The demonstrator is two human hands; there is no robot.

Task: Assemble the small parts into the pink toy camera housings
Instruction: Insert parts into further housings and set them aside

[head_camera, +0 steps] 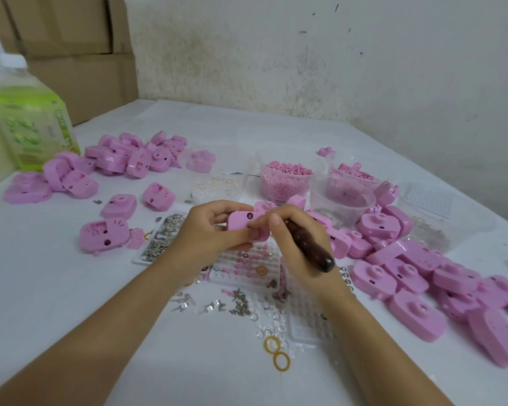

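- Just above the middle of the worktop point(71, 303), the fingers point(230, 207) of the left hand point(208, 234) curl over the top edge of one pink housing point(242, 220). The thumb presses up under its lower edge, and the housing is gripped clear of the surface.
- The right hand point(294, 238) is wrapped tight round a dark wooden tool handle point(311, 247), which slopes down toward the person. The tool's working end is hidden behind that hand. The right fingertips touch the housing's right end.
- The held housing turns a smooth face with one small dark hole toward the camera.
- Directly under the hands lies a clear tray point(247, 259) holding rows of small pink bits. Just left of it is a second tray point(162, 238) filled with small grey metal pieces.
- Nearer the person, loose screws point(241, 303) and clear rings are scattered, with two yellow rings point(276, 353) touching each other.
- Beyond the hands stands a clear tub of pink pellets point(285, 177). Another clear tub point(342, 197) stands just right of it; its contents are too blurred to tell.
- A large heap of pink housings point(423, 273) spreads along the right side. A second pile point(129, 156) sits at the left rear, with a few single shells lying apart in front of it.
- At the far left is a green-labelled bottle point(33, 121), with cardboard boxes point(71, 39) behind it and a stained wall point(305, 54) at the back.
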